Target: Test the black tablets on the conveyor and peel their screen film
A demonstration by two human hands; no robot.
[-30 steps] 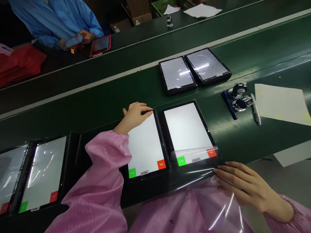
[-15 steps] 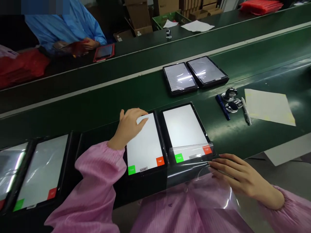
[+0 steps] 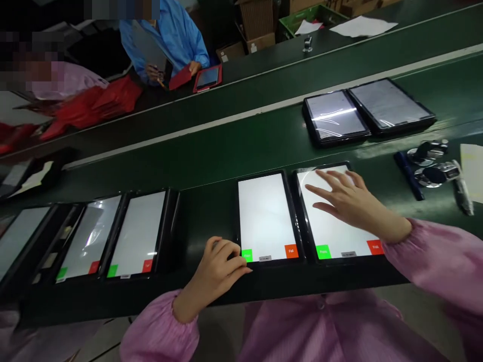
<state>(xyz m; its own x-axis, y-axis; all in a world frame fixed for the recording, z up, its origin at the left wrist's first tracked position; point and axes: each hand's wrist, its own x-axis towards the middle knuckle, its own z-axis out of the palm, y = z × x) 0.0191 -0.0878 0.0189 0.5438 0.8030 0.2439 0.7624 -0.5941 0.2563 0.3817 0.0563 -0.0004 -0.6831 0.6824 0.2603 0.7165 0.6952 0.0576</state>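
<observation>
Two black-framed tablets with lit white screens lie side by side before me. My left hand is at the lower left corner of the left tablet, beside its green square. Its fingers are curled in, and anything between them is hidden. Over the upper part of the right tablet, my right hand lies with its fingers spread. A faint curved glare shows at that tablet's upper left corner, perhaps clear film. Both screens carry a green and a red square along the bottom.
More tablets stand in a row to the left. Two thick-cased tablets lie farther back. At right are a blue pen, metal stands and a white pen. Across the bench a person in blue handles a red folder.
My right hand has gone from the clear film at the right tablet's lower edge up onto its screen. My left hand has dropped from the left tablet's top to its lower corner. The view has turned left.
</observation>
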